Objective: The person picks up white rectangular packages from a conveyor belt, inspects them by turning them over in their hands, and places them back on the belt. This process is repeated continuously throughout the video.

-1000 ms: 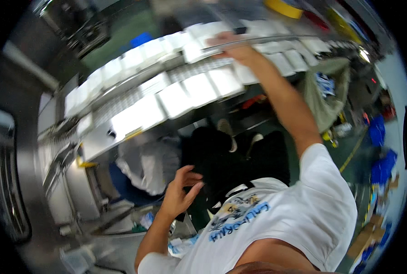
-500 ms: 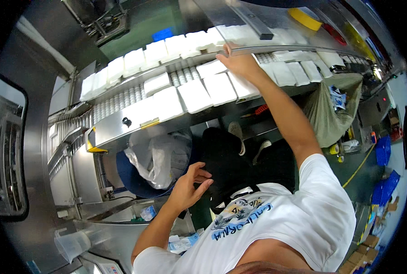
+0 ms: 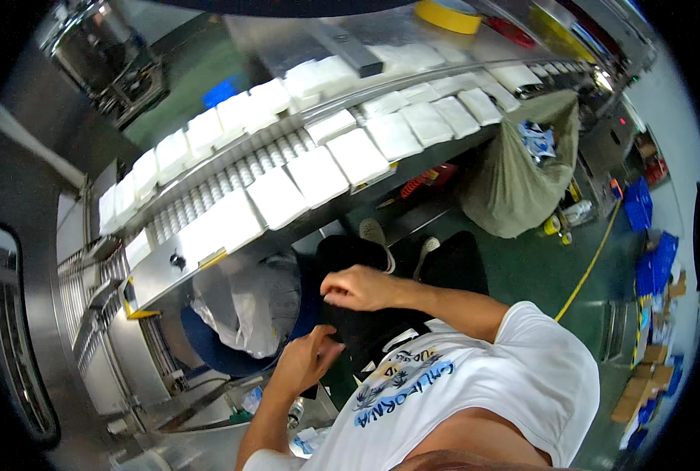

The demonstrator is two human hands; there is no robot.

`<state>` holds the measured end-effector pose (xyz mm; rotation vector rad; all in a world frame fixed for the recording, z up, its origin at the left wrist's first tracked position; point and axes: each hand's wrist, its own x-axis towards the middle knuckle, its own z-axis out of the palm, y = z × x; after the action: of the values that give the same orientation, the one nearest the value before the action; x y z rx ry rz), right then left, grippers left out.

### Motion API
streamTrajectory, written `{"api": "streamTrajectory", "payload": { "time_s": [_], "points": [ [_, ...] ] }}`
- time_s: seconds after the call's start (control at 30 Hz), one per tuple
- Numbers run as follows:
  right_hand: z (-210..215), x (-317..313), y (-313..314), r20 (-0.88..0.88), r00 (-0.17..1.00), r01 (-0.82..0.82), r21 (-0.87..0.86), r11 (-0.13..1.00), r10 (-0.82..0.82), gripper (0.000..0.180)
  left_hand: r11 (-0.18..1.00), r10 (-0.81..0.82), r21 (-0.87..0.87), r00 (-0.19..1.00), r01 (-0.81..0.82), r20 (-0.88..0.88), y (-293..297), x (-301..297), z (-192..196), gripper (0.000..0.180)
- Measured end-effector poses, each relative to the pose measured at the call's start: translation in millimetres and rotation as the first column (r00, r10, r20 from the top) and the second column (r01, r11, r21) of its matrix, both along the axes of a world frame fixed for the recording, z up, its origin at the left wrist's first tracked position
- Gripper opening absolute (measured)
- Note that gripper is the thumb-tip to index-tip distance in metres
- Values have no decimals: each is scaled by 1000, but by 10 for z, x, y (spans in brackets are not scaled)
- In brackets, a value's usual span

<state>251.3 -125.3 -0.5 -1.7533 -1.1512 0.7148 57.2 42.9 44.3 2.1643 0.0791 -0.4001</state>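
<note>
Both my hands are near my lap, away from the conveyor. My right hand (image 3: 359, 288) is closed with its fingers curled under, and nothing shows in it. Just below and left of it, my left hand (image 3: 307, 359) has its fingers apart and somewhat blurred, holding nothing I can see. The nearest thing to it is a blue bin (image 3: 197, 334) with a clear plastic bag (image 3: 244, 314) inside. Beyond my hands, flat white packets (image 3: 315, 177) lie in a row along the near metal ledge. Another row of white packets (image 3: 205, 132) lines the far side of the roller conveyor (image 3: 232, 177).
A grey-green cloth sack (image 3: 497, 192) hangs at the conveyor's right end with blue-and-white wrappers in it. A roll of yellow tape (image 3: 448, 16) sits on the clear cover. Blue crates (image 3: 654, 263) and cardboard boxes (image 3: 640, 392) stand along the right wall.
My right hand has come back from the conveyor to beside my left hand. My left hand has shifted slightly down. The view has turned, showing more of the right side.
</note>
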Motion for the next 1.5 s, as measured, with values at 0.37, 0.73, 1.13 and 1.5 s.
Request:
{"api": "streamTrajectory", "payload": {
  "time_s": [0.37,0.73,1.13,1.5],
  "points": [
    [-1386,-438,-87,321,946,16,107,994,-50,21,972,-207,105,978,210,-36,-114,26,-30,20],
    [-1423,-437,40,303,952,24,102,994,-54,17,958,-277,47,954,284,-117,-2,-81,15,49],
    [-1384,-479,92,331,941,26,118,993,-64,12,943,-313,74,940,324,-133,-38,-189,-174,49],
    [-1468,-473,96,290,957,-24,98,995,-5,11,937,-327,53,920,345,-217,-40,-177,-139,40]
  ]
}}
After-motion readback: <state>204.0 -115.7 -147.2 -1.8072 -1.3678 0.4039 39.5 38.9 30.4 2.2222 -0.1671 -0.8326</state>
